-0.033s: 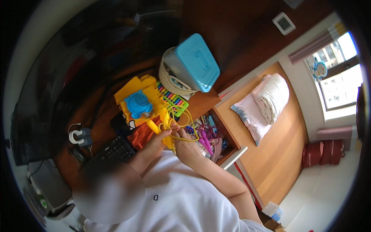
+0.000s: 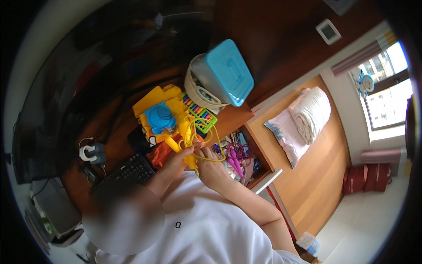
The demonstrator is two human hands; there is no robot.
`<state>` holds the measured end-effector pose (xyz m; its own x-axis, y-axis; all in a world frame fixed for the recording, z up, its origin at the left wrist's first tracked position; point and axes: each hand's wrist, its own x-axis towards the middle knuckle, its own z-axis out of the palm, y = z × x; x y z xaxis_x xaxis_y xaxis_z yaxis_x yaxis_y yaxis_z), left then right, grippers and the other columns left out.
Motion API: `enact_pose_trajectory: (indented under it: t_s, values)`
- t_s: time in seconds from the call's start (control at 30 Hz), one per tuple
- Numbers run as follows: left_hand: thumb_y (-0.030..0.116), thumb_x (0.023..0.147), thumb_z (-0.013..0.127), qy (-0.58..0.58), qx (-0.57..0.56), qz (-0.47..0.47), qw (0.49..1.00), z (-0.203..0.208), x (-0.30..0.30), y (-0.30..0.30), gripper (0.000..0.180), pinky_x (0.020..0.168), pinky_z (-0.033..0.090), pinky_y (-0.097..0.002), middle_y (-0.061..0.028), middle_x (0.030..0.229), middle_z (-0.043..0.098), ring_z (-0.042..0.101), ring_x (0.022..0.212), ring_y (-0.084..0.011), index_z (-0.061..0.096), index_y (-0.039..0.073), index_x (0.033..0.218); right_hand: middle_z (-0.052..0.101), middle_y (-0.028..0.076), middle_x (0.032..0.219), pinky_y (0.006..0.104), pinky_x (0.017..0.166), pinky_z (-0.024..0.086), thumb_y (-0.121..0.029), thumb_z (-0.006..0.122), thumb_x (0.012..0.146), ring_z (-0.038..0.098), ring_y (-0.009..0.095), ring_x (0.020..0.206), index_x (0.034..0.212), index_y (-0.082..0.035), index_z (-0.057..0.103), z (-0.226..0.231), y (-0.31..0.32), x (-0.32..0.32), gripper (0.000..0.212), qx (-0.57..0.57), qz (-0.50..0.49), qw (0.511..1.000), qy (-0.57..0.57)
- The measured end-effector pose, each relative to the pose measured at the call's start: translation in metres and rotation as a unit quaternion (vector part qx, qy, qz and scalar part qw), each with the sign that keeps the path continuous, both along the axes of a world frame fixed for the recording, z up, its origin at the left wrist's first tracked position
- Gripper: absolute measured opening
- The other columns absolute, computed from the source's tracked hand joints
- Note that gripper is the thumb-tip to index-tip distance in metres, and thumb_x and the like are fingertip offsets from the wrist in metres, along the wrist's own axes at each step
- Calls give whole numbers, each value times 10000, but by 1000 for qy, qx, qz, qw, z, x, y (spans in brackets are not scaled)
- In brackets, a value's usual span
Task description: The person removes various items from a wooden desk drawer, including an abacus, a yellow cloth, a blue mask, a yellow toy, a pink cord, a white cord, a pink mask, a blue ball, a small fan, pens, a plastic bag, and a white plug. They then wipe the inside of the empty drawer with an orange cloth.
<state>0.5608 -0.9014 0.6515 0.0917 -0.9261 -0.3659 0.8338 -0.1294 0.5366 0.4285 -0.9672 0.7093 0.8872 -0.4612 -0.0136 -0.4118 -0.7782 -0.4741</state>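
A yellow jump rope is bunched between my two hands, one smooth handle (image 2: pixel 172 143) pointing left and thin cord looping up and to the right. My left hand (image 2: pixel 182 157) is closed around the rope near its handles, thumb pressing inward. Close beside it, my right hand (image 2: pixel 212 167) has its fingers curled on the cord, with a large loop hanging around it. Exactly how the cord runs between the fingers is hidden. Just beyond the hands, a blue rounded container (image 2: pixel 160 117) rests on a yellow plastic piece (image 2: pixel 149 99). Orange fabric (image 2: pixel 159 155) lies by my left hand.
An open drawer (image 2: pixel 260 165) at right holds purple handles (image 2: pixel 235 163) and tangled cords. Behind are a bead abacus (image 2: pixel 210 125), a white basket (image 2: pixel 190 88) and a blue-lidded box (image 2: pixel 233 70). A keyboard (image 2: pixel 127 171) lies left; a bed with pillow (image 2: pixel 285 134) stands right.
The background has shifted slightly rightward in the picture. Both hands keep hold of the jump rope in nearly the same place.
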Motion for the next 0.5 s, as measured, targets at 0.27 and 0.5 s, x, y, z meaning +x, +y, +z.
enact_pose_trajectory:
  t_s: [0.27,0.5]
  values:
    - [98,838,535,-141,-45,180,973,35,84,38,300,935,383,-331,-40,940,590,541,982,-163,511,38,1131,352,228,1312,393,972,368,-50,605,772,399,375,1190,1381,-29,271,24,-2,62,695,228,75,963,-121]
    - [247,782,683,-516,60,182,835,58,137,47,386,696,476,-290,-45,894,601,596,772,-161,552,62,1095,484,117,1265,312,975,388,-104,487,897,466,196,1172,1329,-11,366,-12,-24,115,458,659,-55,748,54]
